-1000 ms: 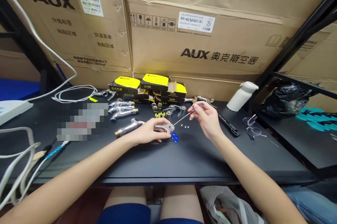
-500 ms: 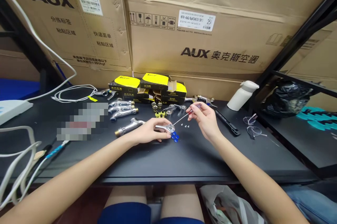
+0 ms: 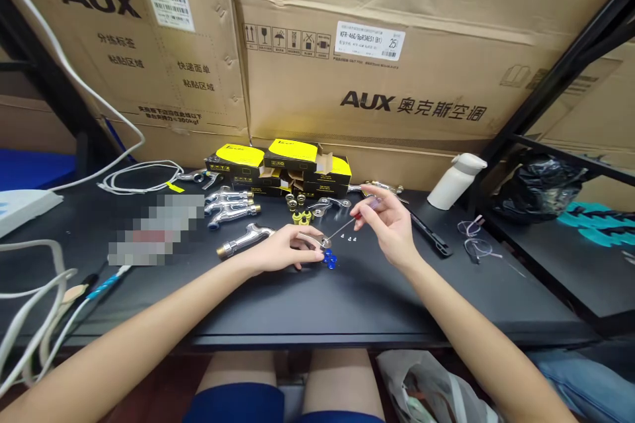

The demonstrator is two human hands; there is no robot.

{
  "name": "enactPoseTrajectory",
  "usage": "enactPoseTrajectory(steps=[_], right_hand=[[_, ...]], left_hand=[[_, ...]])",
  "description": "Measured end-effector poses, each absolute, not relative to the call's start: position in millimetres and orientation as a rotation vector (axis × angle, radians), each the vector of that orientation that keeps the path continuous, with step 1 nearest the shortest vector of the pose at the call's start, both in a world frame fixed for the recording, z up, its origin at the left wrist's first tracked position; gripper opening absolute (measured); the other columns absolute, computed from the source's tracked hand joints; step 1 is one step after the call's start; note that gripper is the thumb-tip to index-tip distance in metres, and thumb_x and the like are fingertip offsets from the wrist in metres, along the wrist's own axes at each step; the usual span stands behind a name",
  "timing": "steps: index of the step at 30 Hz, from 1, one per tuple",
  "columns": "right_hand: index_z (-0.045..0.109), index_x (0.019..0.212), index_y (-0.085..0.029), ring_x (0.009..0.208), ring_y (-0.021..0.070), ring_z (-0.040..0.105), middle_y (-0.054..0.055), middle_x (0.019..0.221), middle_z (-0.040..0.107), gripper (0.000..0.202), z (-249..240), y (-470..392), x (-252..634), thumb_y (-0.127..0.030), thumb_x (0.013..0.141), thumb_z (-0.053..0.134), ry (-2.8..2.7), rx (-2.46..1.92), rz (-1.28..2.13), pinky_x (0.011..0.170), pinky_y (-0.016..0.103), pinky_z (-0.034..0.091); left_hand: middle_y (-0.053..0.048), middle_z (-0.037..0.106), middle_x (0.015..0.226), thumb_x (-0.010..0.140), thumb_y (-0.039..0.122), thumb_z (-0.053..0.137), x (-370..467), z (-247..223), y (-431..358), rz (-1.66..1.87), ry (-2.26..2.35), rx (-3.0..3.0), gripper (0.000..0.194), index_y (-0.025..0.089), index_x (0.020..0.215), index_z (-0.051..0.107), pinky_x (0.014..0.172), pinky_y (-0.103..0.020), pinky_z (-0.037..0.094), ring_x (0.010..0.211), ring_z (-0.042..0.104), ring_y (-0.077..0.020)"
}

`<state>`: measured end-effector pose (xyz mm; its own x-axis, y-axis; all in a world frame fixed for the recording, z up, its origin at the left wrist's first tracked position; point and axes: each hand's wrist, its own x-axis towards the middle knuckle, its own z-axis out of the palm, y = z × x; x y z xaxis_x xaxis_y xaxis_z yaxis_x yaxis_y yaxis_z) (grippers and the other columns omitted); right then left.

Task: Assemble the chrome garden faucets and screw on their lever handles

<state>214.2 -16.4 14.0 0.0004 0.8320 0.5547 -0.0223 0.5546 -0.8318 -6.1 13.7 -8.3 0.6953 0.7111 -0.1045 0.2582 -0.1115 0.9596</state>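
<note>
Above the desk (image 3: 347, 317), my left hand (image 3: 278, 249) pinches the handle (image 3: 313, 236); my right hand (image 3: 394, 228) pinches the screwdriver (image 3: 342, 228), tip at the handle's end. Because its shaft slants, it could slip and scatter the blue caps (image 3: 330, 259) or loose screws (image 3: 350, 238) nearby.

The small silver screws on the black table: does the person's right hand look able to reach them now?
Probably yes: the small silver screws lie in the open near the right hand. Only the thin screwdriver with a purple handle, held in its fingers, may hinder picking.
</note>
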Motion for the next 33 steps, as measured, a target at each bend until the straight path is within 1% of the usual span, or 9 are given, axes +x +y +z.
enactPoseTrajectory(steps=[4, 8, 11, 17, 22, 25, 27, 30, 33], right_hand=[[0.060, 0.105, -0.023, 0.052, 0.0105, 0.058, 0.002, 0.079, 0.069, 0.026, 13, -13, 215, -0.030, 0.081, 0.066, -1.354, -0.738, 0.801, 0.049, 0.026, 0.051], [0.061, 0.111, -0.022, 0.057, 0.0117, 0.060, 0.006, 0.091, 0.070, 0.027, 15, -10, 218, -0.033, 0.087, 0.056, -1.278, -0.710, 0.972, 0.051, 0.029, 0.053], [0.063, 0.111, -0.022, 0.057, 0.0109, 0.061, 0.008, 0.102, 0.070, 0.029, 16, -8, 220, -0.032, 0.084, 0.059, -1.252, -0.743, 0.985, 0.048, 0.026, 0.050], [0.064, 0.081, -0.018, 0.044, 0.0076, 0.053, 0.002, 0.077, 0.071, 0.016, 15, -5, 222, -0.028, 0.072, 0.074, -1.160, -0.791, 0.912, 0.039, 0.021, 0.044], [0.063, 0.092, -0.018, 0.059, 0.0114, 0.064, 0.006, 0.089, 0.072, 0.021, 16, -7, 220, -0.036, 0.081, 0.065, -1.180, -0.749, 1.058, 0.053, 0.025, 0.054], [0.056, 0.078, -0.018, 0.054, 0.0103, 0.063, 0.006, 0.094, 0.072, 0.021, 16, -8, 220, -0.035, 0.078, 0.068, -1.182, -0.770, 1.012, 0.043, 0.021, 0.049], [0.046, 0.070, -0.019, 0.047, 0.0086, 0.059, 0.004, 0.086, 0.073, 0.030, 16, -8, 220, -0.033, 0.075, 0.072, -1.170, -0.770, 1.005, 0.037, 0.018, 0.043], [0.049, 0.080, -0.021, 0.047, 0.0089, 0.059, 0.000, 0.074, 0.071, 0.025, 17, -8, 220, -0.036, 0.078, 0.070, -1.156, -0.730, 1.061, 0.044, 0.020, 0.049], [0.056, 0.096, -0.020, 0.057, 0.0113, 0.065, 0.002, 0.081, 0.071, 0.024, 18, -8, 219, -0.039, 0.082, 0.063, -1.169, -0.699, 1.098, 0.054, 0.024, 0.055]], left_hand=[[-0.010, 0.064, 0.113, 0.073, 0.043, 0.068, -6, -10, 14, 0.469, 0.784, 1.727, 0.041, 0.016, 0.104, 0.065, 0.051, -0.021, 0.051, 0.086, 0.062, -0.0195], [-0.009, 0.065, 0.110, 0.073, 0.045, 0.067, -7, -11, 14, 0.494, 0.770, 1.734, 0.042, 0.017, 0.105, 0.066, 0.050, -0.021, 0.050, 0.084, 0.062, -0.0189], [-0.009, 0.065, 0.109, 0.074, 0.046, 0.067, -7, -12, 14, 0.510, 0.764, 1.753, 0.042, 0.016, 0.104, 0.066, 0.050, -0.022, 0.050, 0.082, 0.061, -0.0186], [-0.009, 0.066, 0.101, 0.075, 0.046, 0.065, -7, -13, 14, 0.512, 0.793, 1.766, 0.046, 0.016, 0.109, 0.062, 0.049, -0.022, 0.050, 0.086, 0.061, -0.0208], [-0.010, 0.065, 0.108, 0.075, 0.047, 0.065, -7, -11, 14, 0.492, 0.762, 1.797, 0.043, 0.016, 0.105, 0.065, 0.051, -0.023, 0.052, 0.087, 0.062, -0.0212], [-0.010, 0.065, 0.110, 0.074, 0.047, 0.066, -7, -11, 14, 0.493, 0.762, 1.795, 0.043, 0.016, 0.104, 0.066, 0.052, -0.023, 0.052, 0.086, 0.062, -0.0207], [-0.011, 0.065, 0.110, 0.073, 0.047, 0.067, -7, -12, 14, 0.495, 0.770, 1.785, 0.043, 0.016, 0.103, 0.066, 0.053, -0.023, 0.052, 0.088, 0.062, -0.0211], [-0.011, 0.066, 0.107, 0.073, 0.046, 0.068, -7, -12, 14, 0.492, 0.778, 1.766, 0.045, 0.016, 0.106, 0.065, 0.053, -0.024, 0.053, 0.088, 0.062, -0.0216], [-0.010, 0.067, 0.097, 0.072, 0.044, 0.068, -7, -11, 13, 0.488, 0.790, 1.748, 0.051, 0.015, 0.113, 0.060, 0.055, -0.025, 0.053, 0.087, 0.062, -0.0219]])
